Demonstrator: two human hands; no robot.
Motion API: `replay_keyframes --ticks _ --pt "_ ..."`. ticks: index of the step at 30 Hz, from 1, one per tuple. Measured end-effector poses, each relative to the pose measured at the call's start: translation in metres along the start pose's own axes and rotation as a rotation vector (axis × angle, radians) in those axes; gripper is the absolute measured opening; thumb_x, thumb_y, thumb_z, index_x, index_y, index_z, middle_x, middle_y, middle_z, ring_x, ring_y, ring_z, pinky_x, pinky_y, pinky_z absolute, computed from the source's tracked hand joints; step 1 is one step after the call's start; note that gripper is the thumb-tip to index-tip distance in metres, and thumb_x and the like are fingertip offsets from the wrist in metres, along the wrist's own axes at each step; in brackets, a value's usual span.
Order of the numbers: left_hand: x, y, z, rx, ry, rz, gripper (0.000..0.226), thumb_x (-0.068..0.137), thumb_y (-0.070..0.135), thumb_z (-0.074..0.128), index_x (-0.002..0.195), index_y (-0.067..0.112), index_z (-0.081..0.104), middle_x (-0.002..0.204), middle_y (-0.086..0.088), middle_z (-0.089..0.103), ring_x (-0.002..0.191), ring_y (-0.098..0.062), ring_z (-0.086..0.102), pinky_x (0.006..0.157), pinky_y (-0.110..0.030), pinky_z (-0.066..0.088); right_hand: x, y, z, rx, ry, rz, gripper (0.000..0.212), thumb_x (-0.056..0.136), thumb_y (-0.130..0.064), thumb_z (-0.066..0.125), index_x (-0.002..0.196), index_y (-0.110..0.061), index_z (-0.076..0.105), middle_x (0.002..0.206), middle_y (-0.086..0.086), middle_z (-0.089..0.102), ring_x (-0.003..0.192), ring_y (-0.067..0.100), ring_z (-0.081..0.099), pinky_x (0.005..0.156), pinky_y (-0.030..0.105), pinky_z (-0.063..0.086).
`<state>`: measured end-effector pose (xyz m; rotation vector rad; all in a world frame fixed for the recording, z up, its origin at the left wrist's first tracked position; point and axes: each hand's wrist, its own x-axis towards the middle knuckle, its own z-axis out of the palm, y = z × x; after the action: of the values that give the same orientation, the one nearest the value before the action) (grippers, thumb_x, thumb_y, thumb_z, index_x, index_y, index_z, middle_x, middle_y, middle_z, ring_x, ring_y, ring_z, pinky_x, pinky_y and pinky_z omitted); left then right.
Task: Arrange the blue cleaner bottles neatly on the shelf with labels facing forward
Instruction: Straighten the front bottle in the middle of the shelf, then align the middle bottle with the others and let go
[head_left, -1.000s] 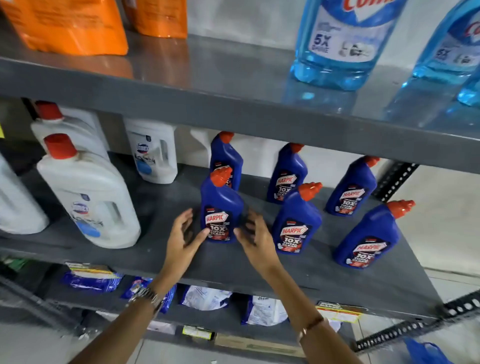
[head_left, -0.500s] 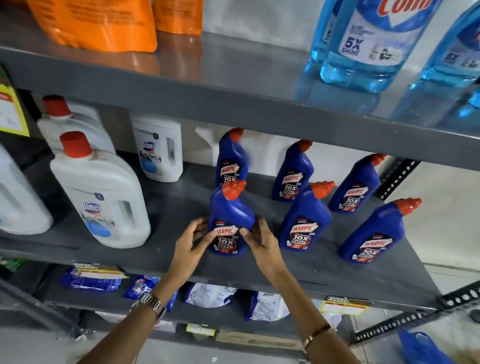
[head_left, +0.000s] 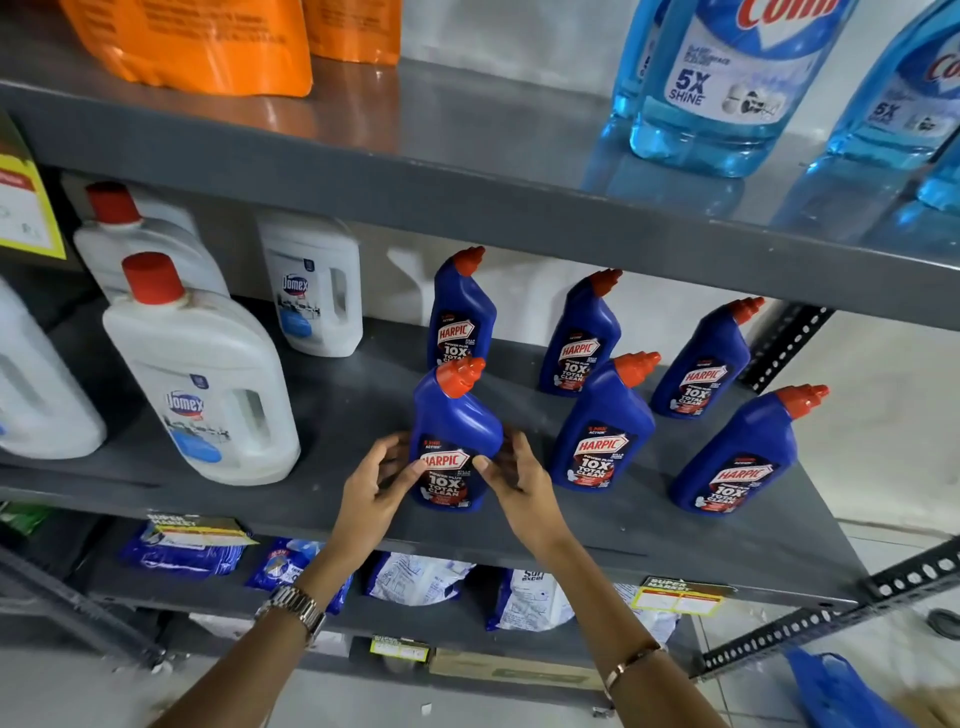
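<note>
Both hands closed in: left hand (head_left: 375, 483), right hand (head_left: 519, 480) fingers curled, clasping front Harpic bottle (head_left: 453, 431) between them, label forward

Bright, even light glares off the glossy upper shelf (head_left: 467, 119); wide-angle edges bow, focus mostly sharp.

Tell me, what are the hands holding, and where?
Both hands, left and right, hold one blue bottle by its lower sides, beside the label.

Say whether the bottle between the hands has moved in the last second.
Yes. The blue bottle came forward, nearer the front edge of the shelf.
</note>
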<state>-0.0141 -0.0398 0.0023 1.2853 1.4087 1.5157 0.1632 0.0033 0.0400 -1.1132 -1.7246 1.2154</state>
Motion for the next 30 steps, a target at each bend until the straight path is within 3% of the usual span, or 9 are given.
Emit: replay_keyframes --ticks 7,10,13,17,20,22,24,27,30 --pt "-0.003 0.005 0.002 -0.017 0.028 -0.017 0.031 0.086 0.015 0.058 0.110 0.033 0.050 0.110 0.008 0.062 0.099 0.005 0.061 0.078 -0.009 0.050 -0.001 -0.002 0.001 0.015 -0.013 0.014 0.039 0.092 -0.019 0.055 0.129 -0.017 0.043 0.118 0.001 0.064 0.109 0.006 0.061 0.087 0.016 0.050" --pt "-0.019 0.011 0.015 -0.080 0.205 -0.021 0.037 0.086 0.010 0.060 0.120 0.019 0.049 0.118 0.005 0.057 0.108 0.000 0.057 0.085 -0.011 0.048 -0.007 -0.005 0.001 0.058 0.016 0.011 0.044 0.090 -0.015 0.058 0.131 -0.013 0.042 0.122 0.003 0.062 0.113 0.011 0.060 0.092 0.022 0.050" --pt "-0.055 0.013 0.040 -0.115 0.394 0.051 0.034 0.082 0.013 0.063 0.112 0.023 0.053 0.113 0.004 0.059 0.103 -0.002 0.059 0.083 -0.013 0.049 -0.026 0.001 -0.008 0.113 0.323 -0.024 0.036 0.086 -0.010 0.063 0.121 -0.014 0.054 0.115 0.001 0.064 0.103 0.007 0.061 0.086 0.019 0.050" --pt "-0.065 0.028 0.090 -0.178 0.040 0.049 0.027 0.083 0.016 0.065 0.105 0.031 0.059 0.107 0.003 0.065 0.097 -0.008 0.064 0.081 -0.017 0.051 -0.039 0.014 -0.064 0.189 0.886 -0.126 0.027 0.083 0.006 0.057 0.100 -0.015 0.058 0.096 0.003 0.063 0.079 -0.006 0.059 0.069 0.008 0.046" --pt "-0.032 0.035 0.131 -0.018 -0.175 -0.038 0.050 0.087 0.024 0.060 0.132 0.018 0.039 0.133 -0.006 0.046 0.122 -0.009 0.045 0.102 -0.030 0.041 -0.026 0.018 -0.107 0.129 0.687 0.030 0.037 0.086 -0.007 0.063 0.119 -0.016 0.051 0.110 0.001 0.058 0.088 -0.006 0.056 0.069 0.005 0.046" --pt "-0.007 0.039 0.155 0.085 -0.125 -0.149 0.066 0.089 0.035 0.054 0.142 0.015 0.021 0.146 -0.014 0.029 0.130 -0.014 0.031 0.106 -0.026 0.027 -0.015 0.021 -0.126 0.074 0.434 0.085 0.039 0.085 -0.012 0.065 0.115 -0.031 0.050 0.107 -0.012 0.058 0.091 -0.010 0.056 0.068 0.004 0.046" --pt "0.013 0.039 0.165 0.109 -0.091 -0.172 0.065 0.090 0.038 0.051 0.143 0.016 0.021 0.148 -0.015 0.030 0.133 -0.022 0.032 0.105 -0.028 0.027 -0.006 0.022 -0.134 0.059 0.324 0.089 0.039 0.084 -0.012 0.065 0.109 -0.038 0.049 0.101 -0.015 0.058 0.084 -0.016 0.059 0.065 0.001 0.045" --pt "0.032 0.034 0.169 0.076 -0.147 -0.178 0.049 0.091 0.036 0.052 0.133 0.015 0.040 0.132 -0.013 0.054 0.118 -0.022 0.054 0.100 -0.035 0.044 0.000 0.026 -0.142 0.054 0.298 0.090 0.040 0.084 -0.014 0.066 0.120 -0.023 0.050 0.101 -0.005 0.064 0.082 -0.013 0.062 0.066 0.005 0.048" --pt "0.034 0.028 0.162 0.047 -0.160 -0.125 0.028 0.088 0.033 0.057 0.115 0.024 0.053 0.105 0.003 0.065 0.091 0.005 0.061 0.077 -0.017 0.050 -0.004 0.031 -0.145 0.062 0.276 0.071 0.041 0.085 -0.015 0.065 0.123 -0.018 0.052 0.103 0.000 0.068 0.092 0.001 0.066 0.077 0.015 0.052"
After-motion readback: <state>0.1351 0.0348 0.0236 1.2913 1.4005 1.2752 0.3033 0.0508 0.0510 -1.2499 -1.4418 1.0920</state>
